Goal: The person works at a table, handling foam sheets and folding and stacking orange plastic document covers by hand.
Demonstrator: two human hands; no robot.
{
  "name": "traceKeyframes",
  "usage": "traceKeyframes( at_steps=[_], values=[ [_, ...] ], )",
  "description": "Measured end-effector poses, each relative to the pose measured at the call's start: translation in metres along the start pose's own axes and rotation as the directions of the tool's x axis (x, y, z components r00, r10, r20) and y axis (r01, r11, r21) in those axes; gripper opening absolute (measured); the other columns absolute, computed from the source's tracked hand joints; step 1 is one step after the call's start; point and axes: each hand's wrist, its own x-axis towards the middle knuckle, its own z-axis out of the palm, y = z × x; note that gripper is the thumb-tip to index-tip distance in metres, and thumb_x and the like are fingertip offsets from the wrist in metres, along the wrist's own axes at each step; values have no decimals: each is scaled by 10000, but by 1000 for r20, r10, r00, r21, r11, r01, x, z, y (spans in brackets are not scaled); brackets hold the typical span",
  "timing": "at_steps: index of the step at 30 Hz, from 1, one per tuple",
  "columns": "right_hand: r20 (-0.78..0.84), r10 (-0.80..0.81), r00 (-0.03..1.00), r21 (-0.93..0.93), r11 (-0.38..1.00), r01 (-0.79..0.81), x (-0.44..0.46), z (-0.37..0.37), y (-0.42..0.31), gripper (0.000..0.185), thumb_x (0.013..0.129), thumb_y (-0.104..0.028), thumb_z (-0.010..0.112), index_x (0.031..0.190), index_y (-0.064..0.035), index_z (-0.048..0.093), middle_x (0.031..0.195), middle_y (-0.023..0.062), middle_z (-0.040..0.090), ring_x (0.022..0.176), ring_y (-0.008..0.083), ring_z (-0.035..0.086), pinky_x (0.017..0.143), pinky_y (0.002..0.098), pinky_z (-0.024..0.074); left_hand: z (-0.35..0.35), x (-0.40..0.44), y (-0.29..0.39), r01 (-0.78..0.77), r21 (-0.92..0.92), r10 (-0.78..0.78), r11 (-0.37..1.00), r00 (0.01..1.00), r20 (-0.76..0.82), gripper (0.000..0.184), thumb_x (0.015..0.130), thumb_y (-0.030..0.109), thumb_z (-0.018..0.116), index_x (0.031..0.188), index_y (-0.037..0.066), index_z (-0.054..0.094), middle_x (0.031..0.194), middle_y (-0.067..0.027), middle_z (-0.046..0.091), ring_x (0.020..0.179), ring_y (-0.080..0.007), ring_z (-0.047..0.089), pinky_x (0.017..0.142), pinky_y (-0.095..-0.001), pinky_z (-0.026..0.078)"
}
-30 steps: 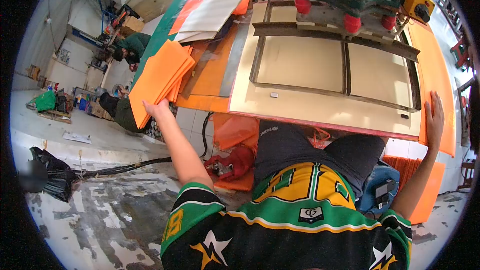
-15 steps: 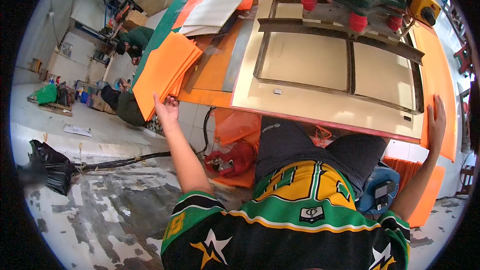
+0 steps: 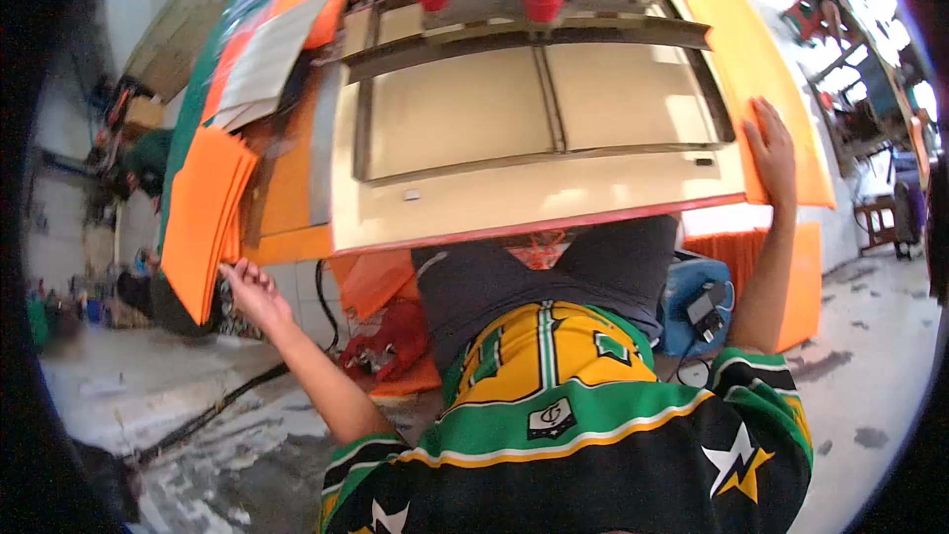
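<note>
My left hand (image 3: 259, 294) is at the lower right edge of a fanned stack of orange sheets (image 3: 206, 218), fingertips touching or very close to it. Its fingers are loosely curled and apart, with no clear grip on a sheet. My right hand (image 3: 773, 146) lies flat, fingers stretched, on orange sheet material (image 3: 727, 35) along the right side of the work surface. Between my hands is a cream board (image 3: 474, 215) with a reddish front edge. A dark metal frame (image 3: 556, 99) with a middle bar rests on it.
Above the board hangs a green machine head with red knobs (image 3: 543, 3). White sheets (image 3: 262, 69) lie at the back left. Below are a red bundle (image 3: 390, 341), a blue stool-like object (image 3: 692, 307) and a black cable (image 3: 213, 415). Another person (image 3: 148, 163) crouches at far left.
The view has turned to the right, so the board and stack appear further left. Both hands keep about the same places, left by the stack's edge, right on the orange material.
</note>
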Motion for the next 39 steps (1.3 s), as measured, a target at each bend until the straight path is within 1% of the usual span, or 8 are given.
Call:
traceKeyframes(
  at_steps=[6, 11, 14, 16, 18, 20, 24, 39],
  values=[
    [-20, 38, 999, -9, 999, -38, -1, -5, -8, 479, 943, -375, 575, 1287, -43, 591, 1392, 182, 533, 1306, 343, 478, 1098, 424, 353, 74, -94, 28, -257, -41, 260, 966, 944, 201, 433, 1021, 440, 489, 883, 39, 577, 646, 3, 443, 545, -66, 378, 477, -215, 278],
    [-18, 72, 997, -73, 995, -74, -2, 0, -2, 524, 946, -439, 549, 1324, -77, 577, 1422, 164, 512, 1355, 327, 432, 1122, 428, 314, 115, -162, 70, -143, -205, 249, 968, 501, 829, 752, 884, 732, 459, 942, -6, 590, 593, -10, 467, 478, -85, 398, 434, -226, 287],
    [-15, 71, 997, -80, 994, -72, -3, 0, -2, 538, 941, -457, 553, 1327, -82, 576, 1426, 160, 510, 1362, 324, 424, 1125, 428, 309, 134, -200, 85, 33, -250, 223, 968, 346, 911, 814, 823, 778, 479, 938, -12, 638, 588, -22, 544, 426, -110, 448, 390, -246, 314],
    [-35, 61, 998, -55, 996, -63, -4, 2, 1, 556, 932, -484, 559, 1322, -89, 582, 1420, 160, 516, 1357, 321, 432, 1127, 429, 308, 157, -202, 87, 390, -186, 330, 902, -345, 879, 824, 905, 677, 478, 1188, -96, 500, 585, -56, 620, 382, -119, 477, 373, -256, 318],
    [-25, 76, 997, -55, 996, -77, -4, 1, 1, 558, 932, -488, 558, 1322, -89, 581, 1421, 159, 515, 1358, 318, 431, 1128, 430, 307, 194, -220, 107, 539, -54, 434, 840, -611, 662, 850, 946, 627, 478, 1314, -138, 430, 583, -73, 657, 361, -124, 492, 364, -261, 320],
    [-27, 81, 996, -45, 996, -82, -5, 2, 1, 568, 932, -499, 552, 1325, -90, 577, 1428, 158, 509, 1367, 312, 421, 1133, 432, 300, 223, -258, 134, 605, 188, 377, 774, -678, 631, 622, 871, 542, 669, 1384, 205, 570, 662, -65, 606, 435, -132, 490, 410, -218, 306],
    [-25, 84, 996, -39, 996, -85, -6, 5, 3, 574, 932, -508, 546, 1327, -93, 578, 1433, 156, 505, 1375, 308, 413, 1137, 429, 295, 204, -285, 121, 769, -305, 718, 561, -269, 642, 797, 825, 846, 340, 1072, 174, 690, 695, -5, 558, 456, -78, 498, 358, -224, 323],
    [-12, 64, 998, -16, 998, -64, -4, 6, 1, 580, 922, -508, 564, 1319, -86, 587, 1421, 145, 521, 1360, 289, 436, 1134, 420, 308, 207, -263, 144, 612, -296, 594, 733, -364, 718, 581, 1005, 603, 295, 1063, 178, 686, 645, -17, 501, 434, -65, 434, 351, -206, 273]
  ],
)
